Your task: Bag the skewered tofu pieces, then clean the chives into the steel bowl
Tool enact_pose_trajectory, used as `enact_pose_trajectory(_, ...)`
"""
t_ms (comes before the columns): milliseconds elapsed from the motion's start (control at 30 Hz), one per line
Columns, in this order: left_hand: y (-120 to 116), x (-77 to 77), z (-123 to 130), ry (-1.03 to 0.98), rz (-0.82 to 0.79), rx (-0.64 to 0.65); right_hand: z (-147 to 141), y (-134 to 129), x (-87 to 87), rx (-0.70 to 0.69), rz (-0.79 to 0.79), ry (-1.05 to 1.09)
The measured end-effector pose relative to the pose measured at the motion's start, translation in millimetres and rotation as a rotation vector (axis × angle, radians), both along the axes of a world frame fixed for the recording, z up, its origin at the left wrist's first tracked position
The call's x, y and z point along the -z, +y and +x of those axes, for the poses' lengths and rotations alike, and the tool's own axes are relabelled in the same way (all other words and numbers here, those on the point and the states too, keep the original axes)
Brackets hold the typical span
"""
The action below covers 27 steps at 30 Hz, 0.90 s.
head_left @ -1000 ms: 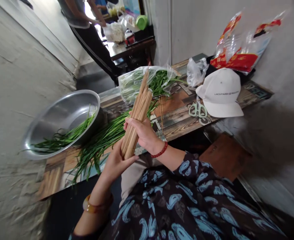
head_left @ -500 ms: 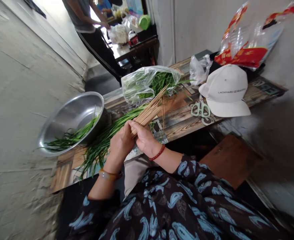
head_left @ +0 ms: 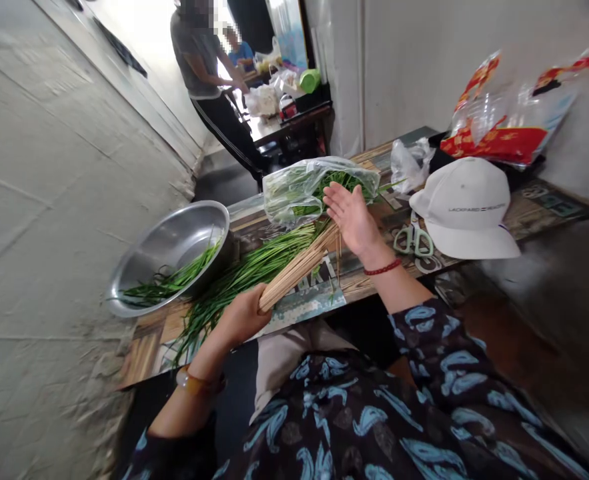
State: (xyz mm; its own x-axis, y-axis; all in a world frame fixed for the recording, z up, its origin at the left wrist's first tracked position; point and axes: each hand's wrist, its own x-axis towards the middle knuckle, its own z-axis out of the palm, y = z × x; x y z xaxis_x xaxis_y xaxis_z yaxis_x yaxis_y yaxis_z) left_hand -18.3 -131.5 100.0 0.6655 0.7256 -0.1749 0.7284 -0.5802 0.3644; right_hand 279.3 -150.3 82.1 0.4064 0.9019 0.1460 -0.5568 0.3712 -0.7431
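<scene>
A thick bundle of thin wooden skewers (head_left: 297, 268) slants up to the right over the table, its near end wrapped in the fingers of my left hand (head_left: 244, 315). My right hand (head_left: 353, 220) is raised at the far end of the bundle, fingers stretched out and palm showing; whether it touches the skewer tips I cannot tell. Several loose skewers (head_left: 339, 252) lie below it on the table. Long green garlic chives (head_left: 247, 268) are spread beside the bundle. Behind my right hand lies a clear plastic bag (head_left: 294, 188) with more greens inside.
A steel basin (head_left: 139, 250) with some greens stands at the left. To the right are green-handled scissors (head_left: 413, 240), a white cap (head_left: 467, 200), a crumpled plastic bag (head_left: 410, 163) and a red-and-clear bag (head_left: 494, 143). A person (head_left: 199, 67) stands at a farther table.
My right hand has let go of the skewers' near end and moved up and right, opening out. My left hand keeps hold of the bundle, now tilted lower. The view has shifted slightly.
</scene>
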Motion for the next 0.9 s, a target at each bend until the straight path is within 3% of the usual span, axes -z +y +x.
enact_pose_trajectory(133, -1, 3.5, 1, -0.099, -0.120, 0.017, -2, -2, -10.5, -0.209, 0.110, -0.374)
enact_pose_trajectory(267, 1, 9.4, -1, -0.159, -0.218, -0.018, -8, -1, -32.7, -0.327, 0.102, -0.626)
enact_pose_trajectory(333, 2, 10.6, -1, -0.205, -0.288, -0.059, 4, 1, -43.6, -0.250, 0.087, -0.681)
enact_pose_trajectory(400, 2, 9.9, 0, -0.288, -0.385, -0.116, 23, 1, -47.5, -0.038, 0.060, -0.704)
enact_pose_trajectory(467, 1, 8.3, 6, -0.430, -0.497, -0.181, 44, 1, -39.7, 0.136, -0.042, -0.829)
enact_pose_trajectory(500, 0, 7.5, 10, -0.520, -0.550, -0.211, 51, 2, -31.5, 0.150, -0.128, -0.970)
enact_pose_trajectory(600, -1, 5.9, 29, -0.798, -0.662, -0.285, 54, 7, 2.2, 0.037, -0.453, -1.527)
enact_pose_trajectory(667, -2, 6.1, 42, -0.935, -0.696, -0.315, 43, 14, 21.5, 0.020, -0.648, -1.789)
enact_pose_trajectory(800, 0, 9.2, 59, -1.051, -0.732, -0.355, 30, 30, 33.1, -0.030, -0.797, -2.002)
enact_pose_trajectory(900, 0, 12.3, 63, -1.097, -0.749, -0.362, 46, 34, 29.6, -0.079, -0.857, -2.051)
